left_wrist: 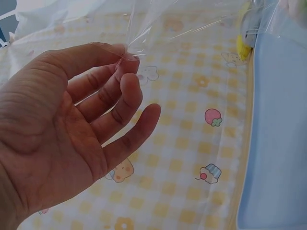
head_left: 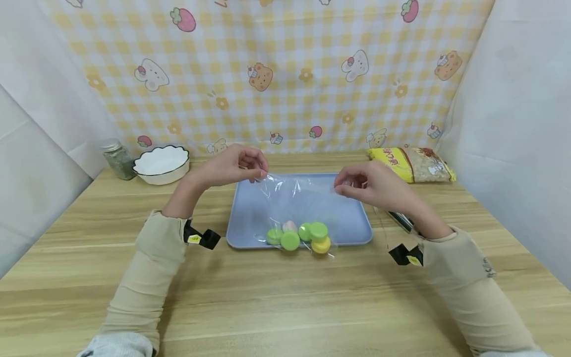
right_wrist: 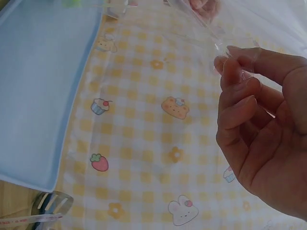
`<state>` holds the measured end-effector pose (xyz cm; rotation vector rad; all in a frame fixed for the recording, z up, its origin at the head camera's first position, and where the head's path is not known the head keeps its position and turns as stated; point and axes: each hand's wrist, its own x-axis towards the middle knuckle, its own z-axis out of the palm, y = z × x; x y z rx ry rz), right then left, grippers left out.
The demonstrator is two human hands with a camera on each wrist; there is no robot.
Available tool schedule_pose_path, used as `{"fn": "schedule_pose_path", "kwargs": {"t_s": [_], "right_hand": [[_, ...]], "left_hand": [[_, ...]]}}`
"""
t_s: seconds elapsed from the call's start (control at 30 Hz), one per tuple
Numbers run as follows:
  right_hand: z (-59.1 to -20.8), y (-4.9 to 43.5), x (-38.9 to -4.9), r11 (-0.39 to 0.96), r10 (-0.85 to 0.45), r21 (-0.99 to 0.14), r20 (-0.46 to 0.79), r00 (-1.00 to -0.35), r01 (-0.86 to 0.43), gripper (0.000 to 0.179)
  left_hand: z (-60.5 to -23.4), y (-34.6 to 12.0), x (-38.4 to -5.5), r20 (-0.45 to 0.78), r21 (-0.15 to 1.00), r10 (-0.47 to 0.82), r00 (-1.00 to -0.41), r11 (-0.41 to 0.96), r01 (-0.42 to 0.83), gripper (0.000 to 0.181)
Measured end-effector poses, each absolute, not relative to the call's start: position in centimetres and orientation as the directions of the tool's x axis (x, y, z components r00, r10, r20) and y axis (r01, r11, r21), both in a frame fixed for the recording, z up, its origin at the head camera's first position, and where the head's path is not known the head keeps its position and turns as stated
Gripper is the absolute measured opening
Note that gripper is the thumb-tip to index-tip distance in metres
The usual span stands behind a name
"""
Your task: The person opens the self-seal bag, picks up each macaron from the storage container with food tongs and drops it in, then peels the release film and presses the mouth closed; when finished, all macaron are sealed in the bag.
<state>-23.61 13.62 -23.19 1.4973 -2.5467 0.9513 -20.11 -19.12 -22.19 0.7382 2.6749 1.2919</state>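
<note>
A clear plastic bag (head_left: 296, 198) hangs between both hands above the blue tray (head_left: 243, 218). Several macarons lie at the bag's bottom: green ones (head_left: 290, 241), a yellow one (head_left: 321, 245) and a pale pinkish one (head_left: 289, 226). My left hand (head_left: 236, 164) pinches the bag's upper left corner between thumb and forefinger; in the left wrist view the other fingers of that hand (left_wrist: 81, 110) are loosely bent. The upper right corner is pinched by my right hand (head_left: 374, 184), its fingertips on the film in the right wrist view.
At the back left stand a white scalloped bowl (head_left: 161, 166) and a lidded glass jar (head_left: 118, 158). A yellow-and-clear food packet (head_left: 412, 164) lies at the back right. Partly hidden below the right forearm is a dark slotted utensil (head_left: 401, 221). A checked cloth (head_left: 285, 109) hangs behind the table.
</note>
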Motion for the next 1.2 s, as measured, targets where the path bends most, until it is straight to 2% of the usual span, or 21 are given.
{"fn": "schedule_pose_path", "kwargs": {"t_s": [0.4,0.63,0.97,1.2], "right_hand": [[-22.5,13.9,-23.4,0.353,-0.768,-0.507,0.322,-0.553,-0.786,0.008],[-22.3,14.3,-23.4,0.315,-0.718,-0.539,0.403,-0.568,-0.781,0.009],[-21.9,14.5,-23.6,0.272,-0.668,-0.586,0.456,-0.588,-0.764,0.029],[-22.1,14.5,-23.8,0.365,-0.628,-0.577,0.427,-0.65,-0.731,0.019]], "left_hand": [[-21.8,-20.0,-20.0,0.18,0.76,0.481,-0.858,0.486,0.432,0.017],[-21.8,-20.4,-20.0,0.206,0.776,0.477,-0.854,0.452,0.44,0.018],[-21.7,-20.4,-19.9,0.243,0.778,0.482,-0.842,0.422,0.466,0.013],[-21.7,-20.2,-20.0,0.223,0.776,0.459,-0.86,0.451,0.442,0.015]]}}
